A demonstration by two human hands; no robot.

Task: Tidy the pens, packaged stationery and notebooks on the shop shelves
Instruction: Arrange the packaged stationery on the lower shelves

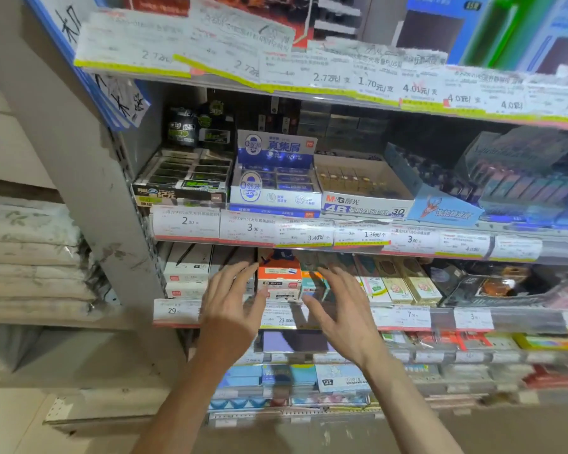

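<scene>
Shop shelves [358,317]: both hands, left [232,309] and right [340,311], fingers spread, flank an orange box [278,276].

Both hands [289,309] flank an orange box [278,277].

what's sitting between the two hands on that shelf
In the head view, an orange and white box stands between the left hand and the right hand, both open.
</scene>
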